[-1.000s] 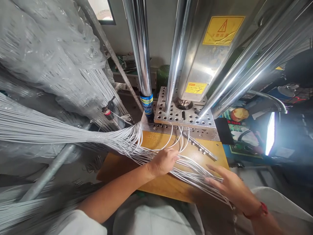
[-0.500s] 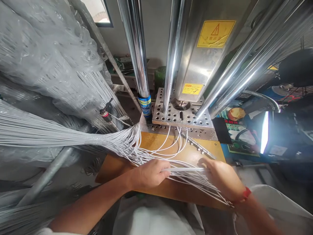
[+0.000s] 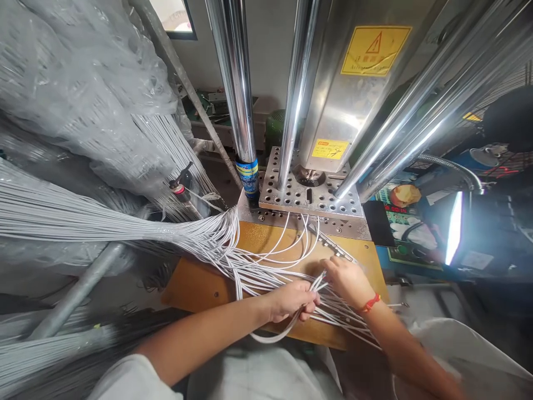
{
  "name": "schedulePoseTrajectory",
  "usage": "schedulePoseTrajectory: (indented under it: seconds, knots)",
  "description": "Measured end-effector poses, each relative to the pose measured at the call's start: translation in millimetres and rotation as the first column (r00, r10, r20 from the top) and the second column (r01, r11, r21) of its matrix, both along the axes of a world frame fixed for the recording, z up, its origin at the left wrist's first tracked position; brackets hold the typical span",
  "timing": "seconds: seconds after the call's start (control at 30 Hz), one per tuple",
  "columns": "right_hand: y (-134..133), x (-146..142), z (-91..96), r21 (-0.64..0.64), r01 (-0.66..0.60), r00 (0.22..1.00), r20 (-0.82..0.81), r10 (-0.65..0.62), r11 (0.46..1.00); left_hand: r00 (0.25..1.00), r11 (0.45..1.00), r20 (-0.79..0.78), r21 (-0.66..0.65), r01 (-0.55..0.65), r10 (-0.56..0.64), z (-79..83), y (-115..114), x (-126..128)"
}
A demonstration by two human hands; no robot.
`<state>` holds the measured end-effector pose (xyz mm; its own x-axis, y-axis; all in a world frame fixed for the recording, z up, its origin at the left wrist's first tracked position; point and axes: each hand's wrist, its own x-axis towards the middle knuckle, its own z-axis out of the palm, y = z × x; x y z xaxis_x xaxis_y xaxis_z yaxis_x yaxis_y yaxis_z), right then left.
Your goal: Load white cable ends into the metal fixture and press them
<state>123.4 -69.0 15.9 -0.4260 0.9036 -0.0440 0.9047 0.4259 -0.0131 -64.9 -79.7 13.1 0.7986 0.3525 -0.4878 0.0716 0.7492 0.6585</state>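
Note:
A thick bundle of thin white wires (image 3: 125, 230) comes in from the left and fans out over a yellow board (image 3: 200, 286) in front of a press. My left hand (image 3: 291, 300) is closed round a few of the white wires, which loop down below it. My right hand (image 3: 347, 280), with a red band on the wrist, pinches the ends of the same wires just to the right of my left hand. The two hands almost touch. Three wires curve up into the perforated metal plate (image 3: 308, 194) of the press.
Chrome columns (image 3: 235, 83) and the steel press body with a yellow warning label (image 3: 375, 50) rise behind the board. A narrow metal strip (image 3: 333, 247) lies by my right hand. Plastic-wrapped wire bundles (image 3: 75, 83) fill the left. A lamp (image 3: 453, 228) shines at the right.
My right hand has moved left and up to meet my left hand. Both hands have closed on a few wires, which now loop below my left hand.

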Motion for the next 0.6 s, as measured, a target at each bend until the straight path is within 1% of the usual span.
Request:
schedulePoseTrajectory:
  seconds: [0.07,0.1,0.17,0.23,0.33,0.4,0.47,0.5,0.57,0.6]
  knots:
    - [-1.8,-0.1,-2.1,0.014,-0.080,0.993,-0.084,0.081,0.997,0.999,0.999,0.016,0.010,-0.031,0.031,-3.0,2.5,2.0]
    - [-2.0,0.2,-2.3,0.035,-0.098,0.984,-0.149,0.103,0.995,0.999,0.999,0.020,0.019,-0.027,0.027,-4.3,3.6,3.1]
    - [-0.9,2.8,-2.0,0.052,-0.068,0.951,-0.297,0.080,0.996,1.000,0.999,0.019,0.054,-0.005,0.004,-5.8,5.6,4.9]
    - [0.1,6.0,-2.1,-0.014,-0.033,0.907,-0.420,0.024,0.999,1.000,0.995,0.010,0.095,-0.015,0.015,-5.8,7.3,6.7]
    - [-2.0,5.8,-3.0,-0.184,-0.119,0.844,-0.536,0.002,0.976,0.998,0.993,-0.016,0.101,-0.064,0.066,-4.0,9.4,10.8]
    - [-5.1,2.5,-1.7,-0.220,-0.094,0.784,-0.618,-0.064,0.971,0.996,0.992,-0.019,0.092,-0.081,0.083,-2.9,10.8,14.5]
    - [-7.7,-0.2,2.0,-0.234,-0.046,0.738,-0.663,-0.125,0.971,0.996,0.991,-0.007,0.098,-0.090,0.091,-2.7,12.6,18.6]
    - [-8.3,-0.1,4.3,-0.245,-0.055,0.737,-0.664,-0.126,0.968,0.995,0.990,-0.010,0.105,-0.094,0.096,-2.8,13.7,20.7]
    - [-7.9,4.8,7.7,-0.249,-0.084,0.766,-0.635,-0.097,0.965,0.991,0.982,-0.047,0.147,-0.116,0.124,-3.1,16.8,24.6]
    - [-6.8,10.0,8.0,-0.218,-0.045,0.791,-0.603,-0.098,0.975,0.987,0.974,-0.072,0.183,-0.131,0.147,-3.1,18.8,26.4]
